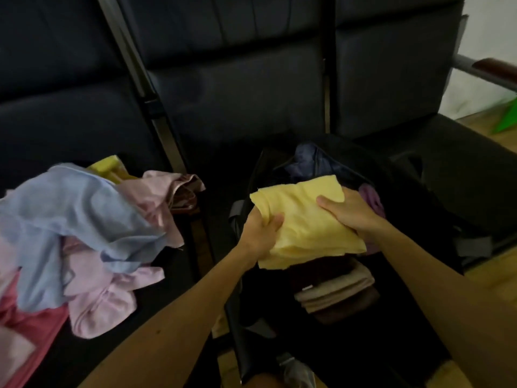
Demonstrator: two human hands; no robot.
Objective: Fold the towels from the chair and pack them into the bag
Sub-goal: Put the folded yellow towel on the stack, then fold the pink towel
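Yellow folded towel (305,222) between both hands, over bag (405,189)

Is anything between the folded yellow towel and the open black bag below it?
Nothing visible blocks it. The left hand and right hand hold the folded yellow towel over the open black bag; packed towels already lie inside, a beige-brown stack nearest.

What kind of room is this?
Probably a waiting room or lounge: a row of dark padded seats joined side by side, a metal armrest with a wooden top, and a wooden floor.
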